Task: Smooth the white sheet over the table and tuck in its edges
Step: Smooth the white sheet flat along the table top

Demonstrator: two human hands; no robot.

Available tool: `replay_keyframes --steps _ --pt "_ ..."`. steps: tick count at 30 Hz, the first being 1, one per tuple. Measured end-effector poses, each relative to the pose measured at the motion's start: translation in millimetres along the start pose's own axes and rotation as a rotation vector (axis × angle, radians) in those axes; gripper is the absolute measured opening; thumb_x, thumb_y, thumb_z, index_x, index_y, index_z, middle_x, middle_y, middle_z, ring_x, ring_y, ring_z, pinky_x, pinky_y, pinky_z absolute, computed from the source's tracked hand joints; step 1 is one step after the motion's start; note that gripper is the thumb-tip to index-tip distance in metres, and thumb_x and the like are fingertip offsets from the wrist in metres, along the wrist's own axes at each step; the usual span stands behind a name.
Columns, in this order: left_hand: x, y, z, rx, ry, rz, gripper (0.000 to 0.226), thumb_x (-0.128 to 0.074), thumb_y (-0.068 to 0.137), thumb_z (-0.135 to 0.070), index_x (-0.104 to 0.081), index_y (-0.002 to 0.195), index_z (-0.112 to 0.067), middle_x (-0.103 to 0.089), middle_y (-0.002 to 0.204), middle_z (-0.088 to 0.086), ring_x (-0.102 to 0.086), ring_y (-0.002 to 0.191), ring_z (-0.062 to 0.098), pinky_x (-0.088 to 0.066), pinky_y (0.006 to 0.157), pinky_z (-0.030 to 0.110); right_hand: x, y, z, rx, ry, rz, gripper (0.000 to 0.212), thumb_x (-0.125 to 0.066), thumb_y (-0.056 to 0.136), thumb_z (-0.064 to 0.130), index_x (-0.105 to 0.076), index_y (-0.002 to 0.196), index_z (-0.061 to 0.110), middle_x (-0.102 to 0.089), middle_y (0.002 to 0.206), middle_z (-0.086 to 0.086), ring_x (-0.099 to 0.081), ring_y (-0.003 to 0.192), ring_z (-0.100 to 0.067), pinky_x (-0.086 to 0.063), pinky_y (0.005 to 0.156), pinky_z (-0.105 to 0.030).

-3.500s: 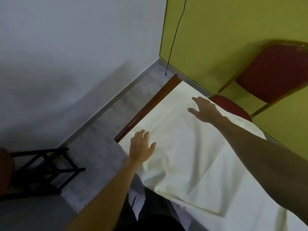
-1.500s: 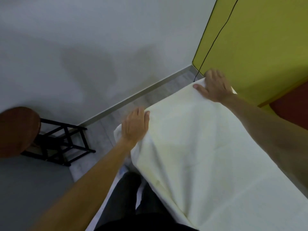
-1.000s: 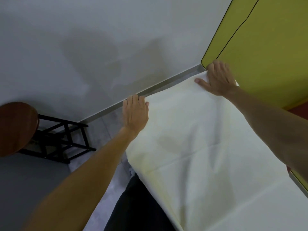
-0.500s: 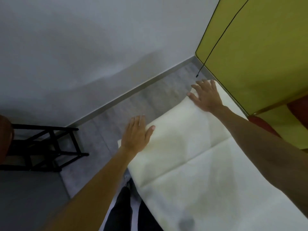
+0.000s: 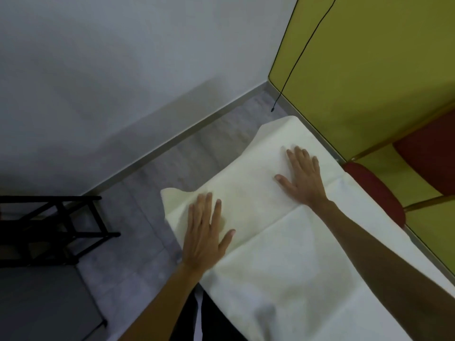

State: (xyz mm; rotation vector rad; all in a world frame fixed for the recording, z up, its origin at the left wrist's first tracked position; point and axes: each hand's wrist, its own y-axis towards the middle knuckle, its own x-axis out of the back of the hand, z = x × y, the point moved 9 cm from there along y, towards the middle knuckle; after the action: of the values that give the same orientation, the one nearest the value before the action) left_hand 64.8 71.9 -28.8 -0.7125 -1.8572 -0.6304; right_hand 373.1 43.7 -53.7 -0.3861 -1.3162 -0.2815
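A white sheet (image 5: 278, 262) covers the whole table, so the tabletop itself is hidden. A fold crease runs across it between my two arms. My left hand (image 5: 205, 232) lies flat on the sheet near its left far corner, fingers spread, palm down. My right hand (image 5: 304, 179) presses flat on the sheet farther back and to the right, fingers apart. Neither hand grips the cloth. The sheet's two far corners stick out loosely past the table end.
A red padded chair (image 5: 379, 193) stands against the yellow-green wall (image 5: 369, 70) right of the table. A black wooden stool frame (image 5: 49, 230) sits on the grey floor at the left. A thin black cable (image 5: 295, 62) hangs down the wall corner.
Both hands have slid back from the sheet's far edge toward me and now rest flat farther in on the sheet. The view has tilted slightly.
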Motion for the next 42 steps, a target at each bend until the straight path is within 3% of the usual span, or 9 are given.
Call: replay_keyframes --steps 6,10,14,20,26,32,36,39,42 --pt "-30.2 -26.1 -31.5 0.063 0.029 0.114 0.098 -0.052 0.086 -0.07 -0.029 0.15 0.001 -0.017 0.16 0.025 -0.01 0.149 0.045 -0.018 0.116 0.064 -11.3 -50.4 -11.9 0.045 -0.092 0.054 0.091 -0.027 0.089 0.081 -0.011 0.161 0.028 -0.001 0.17 -0.007 -0.001 0.155 -0.035 -0.004 0.122 -0.06" --pt "-35.3 -24.2 -32.8 0.078 0.088 0.151 0.084 -0.045 0.095 -0.06 -0.024 0.152 -0.002 -0.012 0.161 0.025 -0.006 0.149 0.044 -0.018 0.116 0.064 -15.4 -51.6 -12.5 0.102 -0.098 0.021 0.077 -0.018 0.098 0.07 -0.012 0.161 0.027 0.001 0.17 -0.005 0.003 0.156 -0.029 -0.004 0.124 -0.057" --pt "-45.0 -18.2 -34.4 0.103 0.149 0.192 0.069 -0.033 0.103 -0.05 -0.02 0.155 -0.008 -0.006 0.161 0.025 -0.002 0.149 0.045 -0.015 0.117 0.063 -14.4 -42.3 -11.2 0.121 -0.051 -0.027 0.06 -0.015 0.107 0.054 -0.022 0.16 0.026 -0.01 0.169 -0.006 -0.003 0.156 -0.03 -0.009 0.124 -0.056" --pt "-41.5 -1.1 -40.2 0.021 0.11 0.146 0.056 -0.035 0.104 -0.04 -0.031 0.153 -0.011 -0.015 0.159 0.028 -0.008 0.148 0.048 -0.016 0.117 0.063 -6.0 -35.1 1.0 0.242 0.045 -0.126 0.051 -0.024 0.111 0.039 -0.041 0.152 0.014 -0.035 0.161 -0.006 -0.024 0.152 -0.033 -0.022 0.122 -0.055" --pt "-19.7 16.3 -21.7 0.025 0.117 0.093 0.054 -0.031 0.105 -0.038 -0.03 0.153 -0.014 -0.021 0.158 0.026 -0.014 0.147 0.047 -0.021 0.115 0.064 20.6 -12.6 16.9 0.253 0.081 -0.154 0.054 -0.02 0.11 0.04 -0.042 0.152 0.014 -0.035 0.161 -0.006 -0.024 0.151 -0.034 -0.018 0.123 -0.055" --pt "-8.9 26.8 -18.7 0.031 0.13 0.095 0.053 -0.032 0.105 -0.039 -0.033 0.152 -0.015 -0.024 0.159 0.021 -0.016 0.148 0.044 -0.021 0.114 0.065 29.7 3.4 21.1 0.224 0.03 -0.151 0.055 -0.02 0.11 0.042 -0.047 0.149 0.016 -0.041 0.157 -0.009 -0.032 0.148 -0.038 -0.023 0.12 -0.06" --pt "-21.9 29.0 -4.8 0.063 0.128 0.171 0.065 -0.04 0.099 -0.049 -0.036 0.15 -0.009 -0.019 0.16 0.022 -0.011 0.149 0.043 -0.019 0.114 0.065 4.2 9.9 12.7 0.126 0.007 0.051 0.077 -0.005 0.1 0.068 -0.033 0.156 0.023 -0.024 0.165 -0.011 -0.02 0.152 -0.036 -0.018 0.12 -0.063" --pt "-19.8 32.8 3.3 0.057 0.139 0.16 0.08 -0.042 0.096 -0.06 -0.025 0.154 -0.007 -0.015 0.162 0.019 -0.009 0.15 0.039 -0.016 0.118 0.06 4.9 20.2 2.0 -0.031 0.035 0.053 0.08 -0.011 0.096 0.07 -0.014 0.16 0.021 -0.009 0.169 -0.01 -0.007 0.155 -0.032 -0.006 0.123 -0.057" --pt "-18.1 35.8 19.5 0.083 0.15 0.158 0.088 -0.034 0.094 -0.067 -0.017 0.155 -0.005 -0.013 0.163 0.015 -0.01 0.151 0.034 -0.016 0.121 0.054 -2.4 24.3 2.1 -0.062 0.04 0.095 0.084 -0.007 0.093 0.071 -0.005 0.161 0.022 -0.002 0.169 -0.01 -0.003 0.156 -0.032 -0.005 0.122 -0.059"
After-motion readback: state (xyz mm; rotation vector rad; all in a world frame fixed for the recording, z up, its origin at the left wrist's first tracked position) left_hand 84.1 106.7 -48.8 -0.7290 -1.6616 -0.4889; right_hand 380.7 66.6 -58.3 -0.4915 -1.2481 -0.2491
